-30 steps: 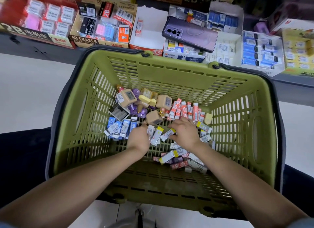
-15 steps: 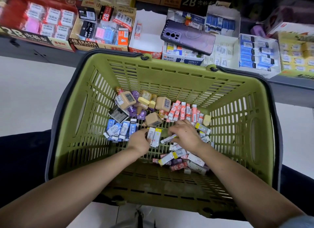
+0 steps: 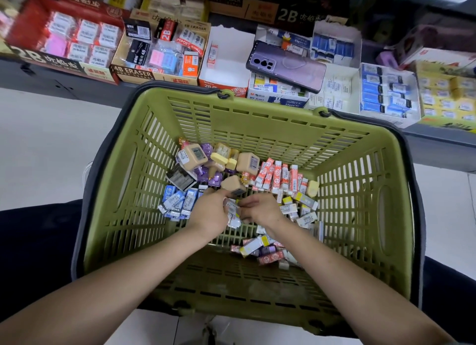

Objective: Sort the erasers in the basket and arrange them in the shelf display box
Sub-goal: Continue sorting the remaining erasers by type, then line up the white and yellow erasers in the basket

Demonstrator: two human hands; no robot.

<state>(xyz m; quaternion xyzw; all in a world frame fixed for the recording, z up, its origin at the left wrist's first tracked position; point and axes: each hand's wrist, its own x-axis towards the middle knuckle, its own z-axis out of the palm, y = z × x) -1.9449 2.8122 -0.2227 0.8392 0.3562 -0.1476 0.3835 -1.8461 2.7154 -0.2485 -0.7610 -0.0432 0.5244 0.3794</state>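
The basket point(image 3: 257, 105) sat on the floor directly in front of the shelf point(image 3: 51, 79), so that sorted stock had only a short reach to the display boxes. Both hands were together at the middle of the basket floor. The left hand point(image 3: 210, 213) gripped a small stack of white-sleeved erasers point(image 3: 233, 213), and the right hand point(image 3: 260, 209) had its curled fingertips on the same stack, apparently squaring it or adding a piece.

Collecting one kind into a stack was probably meant to let several pieces transfer in one trip. The remaining stock lay roughly grouped by kind:

- blue erasers point(image 3: 177, 202), just left of the left hand;
- beige cube erasers point(image 3: 192, 156), toward the far wall;
- red-sleeved erasers point(image 3: 277, 174), in a row beyond the right hand;
- loose yellow-tipped pieces point(image 3: 305, 200), right of the right hand.

This grouping suggested that sorting was well advanced and shelving barely started. A white display box point(image 3: 231, 48) on the shelf held a single eraser. A phone point(image 3: 286, 66) lay across the neighbouring boxes and could obstruct loading there. Which box suited the held stack could not be determined.
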